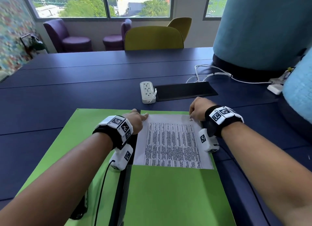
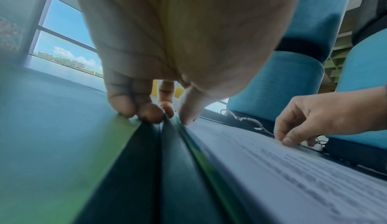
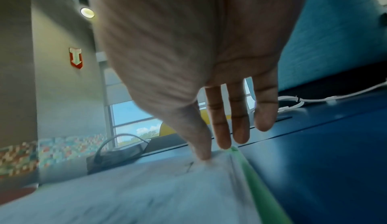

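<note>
An open green folder (image 1: 168,192) lies flat on the dark blue table (image 1: 67,94). A white sheet (image 1: 172,144) printed with a table of text rests on the upper part of its right half. My left hand (image 1: 141,113) is at the sheet's top left corner. Its fingertips (image 2: 150,116) press on the folder beside the dark spine, and the thumb touches the paper's edge. My right hand (image 1: 194,111) is at the top right corner. Its thumb (image 3: 204,154) presses on the sheet (image 3: 146,186). The other fingers (image 3: 222,128) hang straight past the folder's corner.
A white power strip (image 1: 147,92) and a black flap (image 1: 185,90) lie just beyond the folder. White cables (image 1: 211,73) and a charger (image 1: 275,88) trail to the right. Teal padded columns (image 1: 261,26) stand at the right. A yellow chair (image 1: 153,38) faces the far edge.
</note>
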### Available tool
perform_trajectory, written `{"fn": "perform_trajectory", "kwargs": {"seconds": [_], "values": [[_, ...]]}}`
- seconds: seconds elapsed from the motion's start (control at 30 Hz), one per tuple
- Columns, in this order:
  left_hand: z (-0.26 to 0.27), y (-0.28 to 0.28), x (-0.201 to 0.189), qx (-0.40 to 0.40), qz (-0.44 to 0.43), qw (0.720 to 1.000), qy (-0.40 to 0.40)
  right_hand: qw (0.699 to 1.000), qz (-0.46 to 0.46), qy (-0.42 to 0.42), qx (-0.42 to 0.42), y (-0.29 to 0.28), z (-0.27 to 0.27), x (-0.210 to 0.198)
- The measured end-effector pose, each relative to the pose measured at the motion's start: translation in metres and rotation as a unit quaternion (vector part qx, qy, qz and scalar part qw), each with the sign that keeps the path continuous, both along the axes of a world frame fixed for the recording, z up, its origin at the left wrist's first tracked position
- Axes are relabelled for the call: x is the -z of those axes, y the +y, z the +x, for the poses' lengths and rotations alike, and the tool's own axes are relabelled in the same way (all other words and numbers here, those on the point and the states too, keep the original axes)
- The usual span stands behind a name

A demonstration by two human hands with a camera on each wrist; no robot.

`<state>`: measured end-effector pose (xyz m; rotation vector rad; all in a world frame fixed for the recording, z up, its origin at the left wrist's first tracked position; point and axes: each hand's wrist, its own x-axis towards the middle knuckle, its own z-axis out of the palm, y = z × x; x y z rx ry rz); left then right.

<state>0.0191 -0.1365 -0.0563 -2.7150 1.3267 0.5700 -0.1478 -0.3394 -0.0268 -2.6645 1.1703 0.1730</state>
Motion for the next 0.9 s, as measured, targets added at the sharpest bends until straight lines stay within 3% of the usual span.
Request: {"fn": "perform_trajectory", "kwargs": {"seconds": [0.17,0.27,0.47,0.53,0.7,0.9], "values": [[-0.007,0.014,-0.019,-0.016,-0.082,0.996,0.035,0.998,-0.061,-0.008,-0.005,0.027,-0.018,-0.014],[-0.012,0.043,-0.036,-0.036,-0.135,0.990,-0.014,0.996,-0.062,-0.056,-0.027,0.057,-0.030,-0.030],[-0.028,0.130,-0.043,-0.115,-0.036,0.987,-0.105,0.976,-0.127,-0.139,-0.106,0.157,-0.036,-0.051],[-0.036,0.161,-0.042,-0.134,-0.006,0.985,-0.109,0.975,-0.115,-0.124,-0.141,0.191,-0.035,-0.050],[-0.055,0.216,-0.034,-0.196,0.029,0.978,-0.059,0.977,0.021,-0.035,-0.208,0.254,-0.022,-0.036],[-0.043,0.245,-0.031,-0.249,-0.009,0.968,-0.033,0.970,-0.007,0.051,-0.236,0.284,0.000,-0.018]]}}
